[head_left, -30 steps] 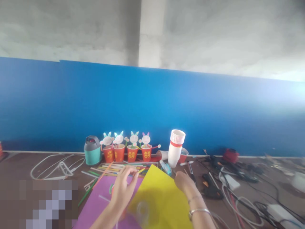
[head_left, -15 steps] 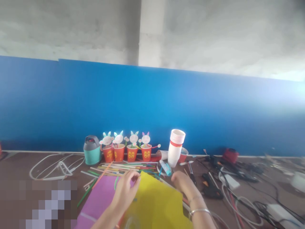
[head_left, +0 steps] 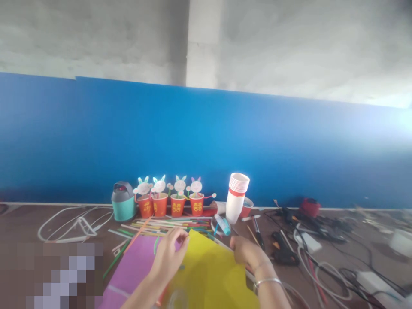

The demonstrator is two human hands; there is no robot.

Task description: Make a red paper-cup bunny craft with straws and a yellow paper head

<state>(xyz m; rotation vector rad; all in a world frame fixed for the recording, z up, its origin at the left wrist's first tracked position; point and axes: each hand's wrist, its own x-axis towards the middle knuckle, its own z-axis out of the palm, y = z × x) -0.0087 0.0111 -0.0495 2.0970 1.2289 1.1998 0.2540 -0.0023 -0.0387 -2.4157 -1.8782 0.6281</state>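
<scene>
My left hand (head_left: 170, 252) is held above the meeting edges of a purple sheet (head_left: 137, 264) and a yellow sheet (head_left: 212, 270). Its thumb and fingers curl together in a pinch; anything between them is too small to make out. My right hand (head_left: 247, 251), with a bracelet on the wrist, is at the yellow sheet's right edge. Its fingers are closed and turned away, so what they hold is hidden. Just beyond both hands lie many coloured sticks (head_left: 180, 224) and a blue-and-white glue-like tube (head_left: 222, 225).
Red paper cups (head_left: 178, 206) with rabbit-faced figures line the back, beside a teal container (head_left: 124, 208). A tall stack of white cups (head_left: 236, 199) stands right of them. A black glue gun (head_left: 283, 249), a marker (head_left: 258, 234), cables and power strips (head_left: 380, 287) spread rightward.
My right hand has shifted slightly down and left, and a thin dark bit now shows by its fingertips. My left hand stays almost still in its pinch.
</scene>
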